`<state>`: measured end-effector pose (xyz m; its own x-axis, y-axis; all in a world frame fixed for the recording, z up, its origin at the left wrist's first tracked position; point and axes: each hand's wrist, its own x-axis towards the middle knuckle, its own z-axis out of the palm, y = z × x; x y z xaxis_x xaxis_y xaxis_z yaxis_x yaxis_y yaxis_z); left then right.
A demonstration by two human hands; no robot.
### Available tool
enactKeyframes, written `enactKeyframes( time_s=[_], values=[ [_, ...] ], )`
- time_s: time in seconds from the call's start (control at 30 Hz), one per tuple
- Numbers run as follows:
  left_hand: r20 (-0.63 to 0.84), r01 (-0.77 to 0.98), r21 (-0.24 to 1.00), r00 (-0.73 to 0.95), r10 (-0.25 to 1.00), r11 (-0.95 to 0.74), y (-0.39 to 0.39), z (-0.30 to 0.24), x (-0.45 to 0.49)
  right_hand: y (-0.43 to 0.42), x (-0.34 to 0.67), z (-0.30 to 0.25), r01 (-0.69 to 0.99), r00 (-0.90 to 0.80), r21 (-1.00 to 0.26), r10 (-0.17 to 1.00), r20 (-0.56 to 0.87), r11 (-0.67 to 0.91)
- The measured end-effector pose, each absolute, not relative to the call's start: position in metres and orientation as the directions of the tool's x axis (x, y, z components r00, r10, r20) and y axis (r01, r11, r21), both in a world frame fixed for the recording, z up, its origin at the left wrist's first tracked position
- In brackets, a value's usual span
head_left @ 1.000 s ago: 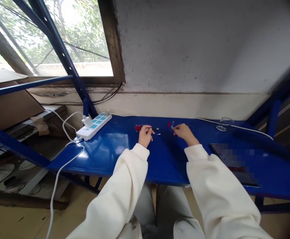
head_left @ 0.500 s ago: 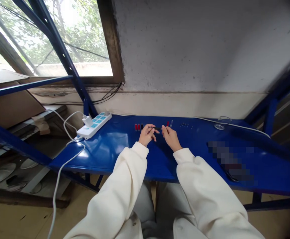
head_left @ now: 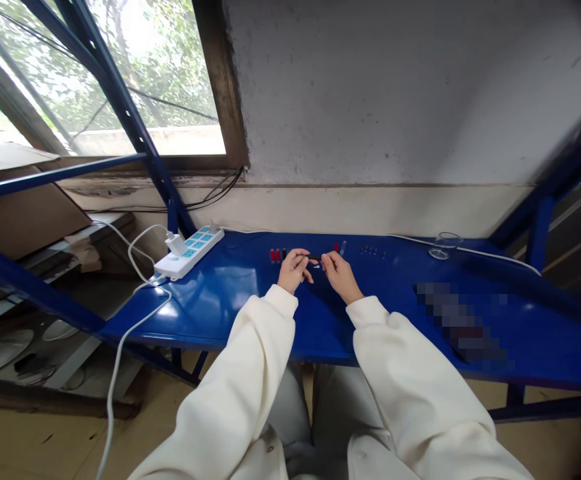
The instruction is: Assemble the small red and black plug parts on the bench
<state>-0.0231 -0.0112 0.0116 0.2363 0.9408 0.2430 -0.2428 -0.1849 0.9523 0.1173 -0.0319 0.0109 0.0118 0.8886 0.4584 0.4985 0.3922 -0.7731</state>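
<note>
A short dark rod-like piece lies level between my hands above the blue table. Its left end is pinched in my left hand, with the other fingers loosely curled. My right hand grips the right end between thumb and fingers, hiding that tip. Left of my hands stand two small red cylinders and a black cylinder. Just behind my right hand are a small red piece and a clear tube. Several tiny metallic bits lie farther right.
A white power strip with a plugged-in adapter sits at the table's left end, its cable hanging over the edge. A clear glass cup stands at the back right. A blurred dark object lies on the right of the blue table.
My right hand has shifted very slightly left along the dark piece, closer to my left hand. My left hand looks nearly still.
</note>
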Motion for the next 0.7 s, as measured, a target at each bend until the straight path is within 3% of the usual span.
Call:
enactKeyframes(
  time_s=[0.3,0.7],
  values=[
    [0.261,-0.257,0.945,0.223,0.939,-0.202,-0.0117,0.0121,-0.0227,-0.0291,0.1185,0.0078,0.495,-0.011,-0.753,0.87,0.493,0.433],
    [0.232,-0.103,0.971,0.178,0.956,-0.217,-0.01,0.0093,-0.0238,-0.0306,0.1186,0.0105,0.537,-0.025,-0.722,0.864,0.503,0.436]
  ],
)
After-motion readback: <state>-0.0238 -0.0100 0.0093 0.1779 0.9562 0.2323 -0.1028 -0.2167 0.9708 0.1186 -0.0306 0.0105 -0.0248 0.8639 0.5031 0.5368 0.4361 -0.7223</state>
